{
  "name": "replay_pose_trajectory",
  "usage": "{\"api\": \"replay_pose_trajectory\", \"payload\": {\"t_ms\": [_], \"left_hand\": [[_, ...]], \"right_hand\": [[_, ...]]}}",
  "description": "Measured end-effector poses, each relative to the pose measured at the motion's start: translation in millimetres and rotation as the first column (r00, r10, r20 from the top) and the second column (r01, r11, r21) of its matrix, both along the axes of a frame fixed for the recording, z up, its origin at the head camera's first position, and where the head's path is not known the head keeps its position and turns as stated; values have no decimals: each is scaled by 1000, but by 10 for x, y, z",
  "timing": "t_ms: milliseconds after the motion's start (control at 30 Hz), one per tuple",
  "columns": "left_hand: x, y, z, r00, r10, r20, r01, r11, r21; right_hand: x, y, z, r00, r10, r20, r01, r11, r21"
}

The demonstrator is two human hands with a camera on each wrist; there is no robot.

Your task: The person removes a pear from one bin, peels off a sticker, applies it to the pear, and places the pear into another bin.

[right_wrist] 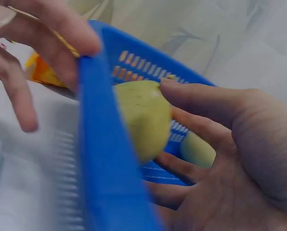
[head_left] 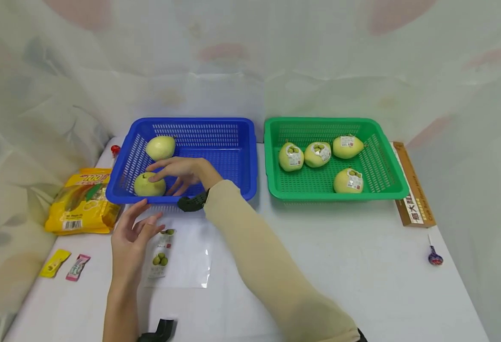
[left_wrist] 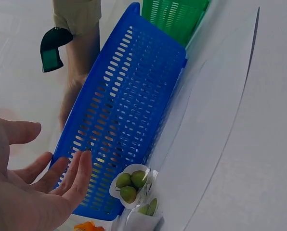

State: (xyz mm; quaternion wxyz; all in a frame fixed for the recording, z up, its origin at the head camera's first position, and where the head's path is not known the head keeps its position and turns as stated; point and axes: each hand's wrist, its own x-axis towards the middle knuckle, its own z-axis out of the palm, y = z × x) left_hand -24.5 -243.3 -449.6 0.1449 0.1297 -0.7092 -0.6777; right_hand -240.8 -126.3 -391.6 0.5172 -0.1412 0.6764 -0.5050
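Blue perforated plastic basket (head_left: 233,128), desk's rear left: right hand (head_left: 182,173) grip touching unwrapped yellow-green pear (head_left: 149,185), fingers loose; left hand (head_left: 132,235) grip open, empty, just outside the basket.

Head view looks down from above; both wrist views sit close, sharing the blue basket (head_left: 190,124) (front wall).
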Motion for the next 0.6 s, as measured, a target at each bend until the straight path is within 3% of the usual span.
{"api": "replay_pose_trajectory", "payload": {"t_ms": [233, 400, 600], "left_hand": [[27, -5, -3, 1000, -2, 3, 2, 1000, -4], [34, -13, -6, 1000, -1, 2, 1, 1000, -19], [21, -17, 2, 1000, -19, 2, 19, 1000, -15]], "right_hand": [[81, -173, -232, 1000, -24, 17, 24, 1000, -16], [206, -185, -143, 999, -31, -45, 29, 999, -33], [284, -185, -44, 986, -41, -161, 46, 999, 28]]}}
